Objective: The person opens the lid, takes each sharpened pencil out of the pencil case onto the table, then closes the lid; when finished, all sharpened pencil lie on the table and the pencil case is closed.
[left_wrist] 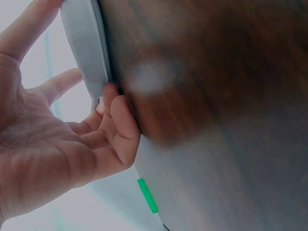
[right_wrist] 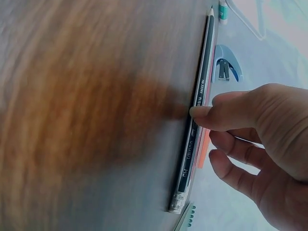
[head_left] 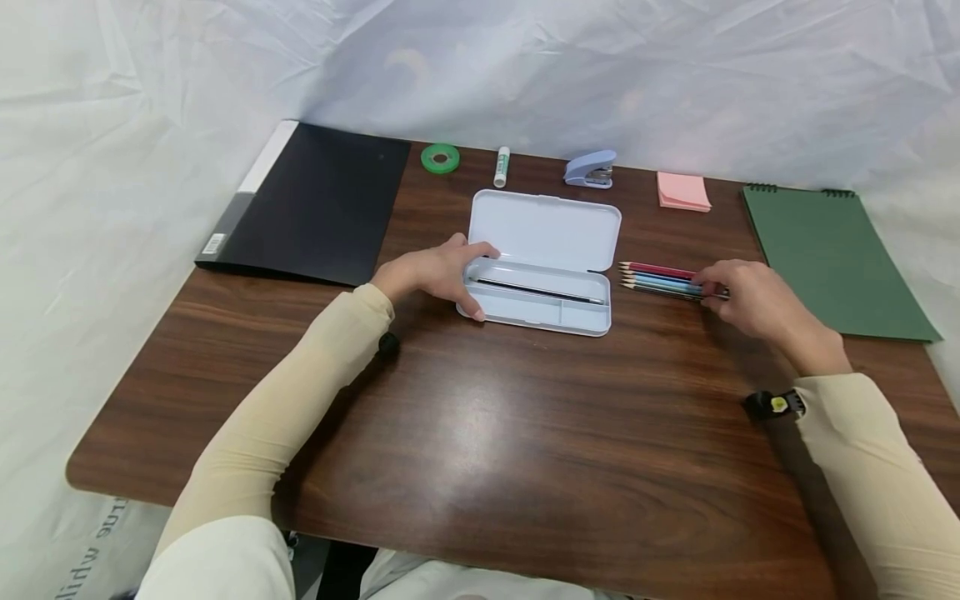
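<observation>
A white pencil case lies with its lid raised behind it. One black pencil rests in its long compartment. My left hand grips the case's left end, thumb at the front edge and a finger reaching toward the hinge side. To the right of the case, several coloured pencils lie side by side, tips pointing left. My right hand is over their right ends. In the right wrist view, its thumb presses a black pencil nearest the camera, with a finger behind, pinching it.
Along the back stand green tape, a glue stick, a lilac stapler and pink sticky notes. A black folder lies at the left, a green spiral notebook at the right.
</observation>
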`<state>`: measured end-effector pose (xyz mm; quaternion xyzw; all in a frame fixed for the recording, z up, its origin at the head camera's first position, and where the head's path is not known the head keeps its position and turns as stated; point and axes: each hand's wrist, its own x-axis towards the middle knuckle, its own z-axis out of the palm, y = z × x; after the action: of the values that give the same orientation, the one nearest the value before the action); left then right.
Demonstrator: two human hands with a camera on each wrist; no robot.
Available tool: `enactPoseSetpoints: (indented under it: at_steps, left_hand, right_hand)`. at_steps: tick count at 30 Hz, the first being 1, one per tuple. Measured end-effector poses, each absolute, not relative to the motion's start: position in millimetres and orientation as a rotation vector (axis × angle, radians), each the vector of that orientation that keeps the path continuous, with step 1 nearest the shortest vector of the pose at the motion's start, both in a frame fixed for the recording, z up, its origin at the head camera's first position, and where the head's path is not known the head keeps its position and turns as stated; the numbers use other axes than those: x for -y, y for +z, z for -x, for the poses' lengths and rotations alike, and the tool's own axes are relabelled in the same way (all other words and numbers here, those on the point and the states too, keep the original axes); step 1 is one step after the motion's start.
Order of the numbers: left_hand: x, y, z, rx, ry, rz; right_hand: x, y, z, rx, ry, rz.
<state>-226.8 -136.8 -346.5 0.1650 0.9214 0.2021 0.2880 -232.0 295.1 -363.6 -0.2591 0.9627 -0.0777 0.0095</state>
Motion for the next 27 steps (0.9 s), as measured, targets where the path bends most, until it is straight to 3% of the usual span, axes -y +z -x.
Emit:
enactPoseSetpoints:
  at_steps: [19,27]
  left_hand:
    - [137,-347,228,-2.465,0.535,-0.442]
    - [137,-347,227,-2.463,0.539,-0.444]
  right_hand:
    - [-296,-360,232,-3.053,-0.317,0.839]
    - [-268,-352,235,-2.983,-0.602,0.881]
